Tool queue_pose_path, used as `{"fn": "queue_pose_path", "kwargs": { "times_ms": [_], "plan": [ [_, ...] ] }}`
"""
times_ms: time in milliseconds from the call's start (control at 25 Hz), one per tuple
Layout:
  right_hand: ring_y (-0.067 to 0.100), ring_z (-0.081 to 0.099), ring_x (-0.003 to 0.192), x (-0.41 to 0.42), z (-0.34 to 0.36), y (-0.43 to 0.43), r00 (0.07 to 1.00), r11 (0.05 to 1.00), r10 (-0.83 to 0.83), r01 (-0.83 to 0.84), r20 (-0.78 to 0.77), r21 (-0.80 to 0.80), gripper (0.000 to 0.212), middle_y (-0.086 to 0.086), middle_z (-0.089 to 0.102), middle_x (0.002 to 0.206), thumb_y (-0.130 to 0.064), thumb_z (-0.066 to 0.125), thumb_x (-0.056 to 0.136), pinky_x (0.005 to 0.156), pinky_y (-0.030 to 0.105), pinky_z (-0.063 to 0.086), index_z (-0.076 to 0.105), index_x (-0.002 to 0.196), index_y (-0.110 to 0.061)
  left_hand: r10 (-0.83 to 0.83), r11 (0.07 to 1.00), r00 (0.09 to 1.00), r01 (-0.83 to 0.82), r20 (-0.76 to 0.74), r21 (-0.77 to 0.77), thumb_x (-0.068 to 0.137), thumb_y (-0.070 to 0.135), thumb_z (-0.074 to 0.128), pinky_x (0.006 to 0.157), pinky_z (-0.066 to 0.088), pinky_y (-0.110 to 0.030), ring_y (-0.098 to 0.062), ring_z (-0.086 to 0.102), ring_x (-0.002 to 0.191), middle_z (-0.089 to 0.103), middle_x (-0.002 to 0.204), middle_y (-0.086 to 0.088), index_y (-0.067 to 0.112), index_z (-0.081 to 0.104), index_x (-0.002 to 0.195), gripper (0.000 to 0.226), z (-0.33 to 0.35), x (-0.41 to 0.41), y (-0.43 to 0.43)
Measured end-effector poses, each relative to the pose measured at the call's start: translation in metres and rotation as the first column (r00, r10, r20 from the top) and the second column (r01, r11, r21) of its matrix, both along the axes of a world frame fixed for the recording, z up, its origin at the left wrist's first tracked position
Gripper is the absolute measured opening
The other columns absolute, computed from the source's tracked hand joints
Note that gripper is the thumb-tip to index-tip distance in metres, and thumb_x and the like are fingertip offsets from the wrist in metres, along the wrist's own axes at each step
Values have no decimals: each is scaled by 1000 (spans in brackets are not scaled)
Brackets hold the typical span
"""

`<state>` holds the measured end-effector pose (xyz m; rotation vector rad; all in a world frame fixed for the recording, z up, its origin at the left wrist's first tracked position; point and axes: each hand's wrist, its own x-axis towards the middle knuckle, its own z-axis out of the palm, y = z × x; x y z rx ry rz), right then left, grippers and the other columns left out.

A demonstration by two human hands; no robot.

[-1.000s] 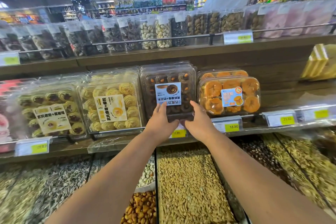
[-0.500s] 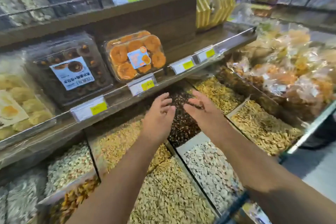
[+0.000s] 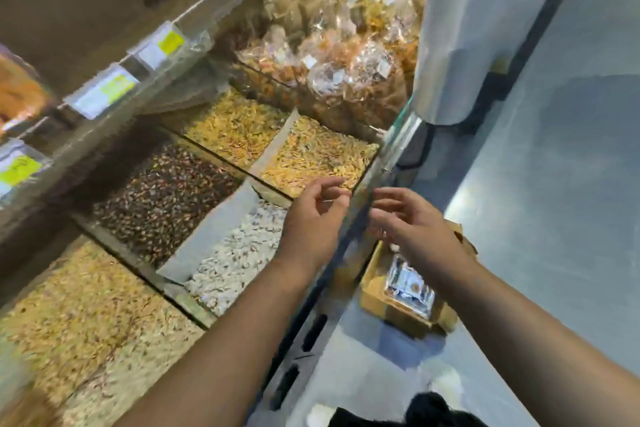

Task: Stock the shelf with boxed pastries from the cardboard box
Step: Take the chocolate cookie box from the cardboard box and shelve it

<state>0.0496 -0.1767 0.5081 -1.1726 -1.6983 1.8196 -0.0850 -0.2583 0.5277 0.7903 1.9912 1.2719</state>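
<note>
A cardboard box point(image 3: 384, 314) sits on the floor to the right of the display, with a clear-lidded pastry box point(image 3: 410, 286) showing inside it. My right hand point(image 3: 412, 229) hovers above the cardboard box, fingers loosely spread, holding nothing. My left hand point(image 3: 315, 218) hangs beside it over the bin edge, fingers relaxed and empty. The shelf point(image 3: 114, 87) with its yellow price tags runs along the upper left; one orange pastry box point(image 3: 19, 94) shows at the far left edge.
Open bins of seeds and nuts point(image 3: 162, 198) fill the space below the shelf. Bagged snacks point(image 3: 339, 55) are heaped at the back. A roll of plastic bags point(image 3: 467, 31) stands at the display's right end. Grey floor point(image 3: 554, 184) lies to the right.
My hands let go of the dark pastry box on the shelf and drew back. The view swung right and down, bringing the cardboard box on the floor under my right hand.
</note>
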Motion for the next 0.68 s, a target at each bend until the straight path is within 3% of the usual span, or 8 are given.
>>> {"fn": "queue_pose_path", "kwargs": {
  "times_ms": [80, 200, 400, 560, 680],
  "plan": [
    [16, 65, 101, 35, -17, 30, 999, 998, -39, 40, 33, -43, 25, -3, 67, 108, -24, 67, 90, 86, 35, 57, 62, 114, -28, -33, 999, 999, 33, -5, -25, 93, 13, 60, 83, 53, -20, 0, 66, 89, 70, 95, 11, 30, 63, 106, 22, -18, 34, 41],
    [21, 65, 104, 66, -48, 66, 995, 989, -96, 99, 32, -107, 28, 1, 66, 113, -23, 68, 88, 91, 44, 56, 61, 115, -26, -87, 995, 996, 88, 28, -52, 93, 12, 61, 86, 53, -25, -11, 68, 91, 72, 98, 1, 27, 63, 105, 19, -51, 70, 86],
    [28, 68, 102, 101, -126, 119, 963, 928, -259, 268, 69, -257, 34, 6, 70, 107, -38, 70, 66, 91, 52, 55, 65, 99, -30, -219, 958, 975, 224, 47, -180, 88, 17, 62, 89, 52, -31, -16, 66, 91, 69, 95, 1, 28, 62, 104, 19, -132, 105, 147],
    [24, 67, 104, 120, -219, 156, 918, 857, -353, 395, 179, -332, 32, 1, 67, 115, -32, 70, 81, 85, 39, 56, 63, 111, -28, -321, 892, 946, 319, 50, -319, 92, 24, 63, 93, 54, -34, -13, 67, 98, 69, 105, 3, 30, 62, 112, 21, -222, 107, 193],
    [19, 67, 94, 119, -314, 170, 877, 786, -404, 479, 262, -390, 26, 0, 65, 108, -21, 66, 90, 82, 36, 56, 60, 115, -24, -403, 842, 911, 407, 89, -355, 93, 20, 62, 92, 54, -37, -14, 65, 99, 69, 106, 2, 30, 61, 111, 20, -313, 100, 216]
  ]
}}
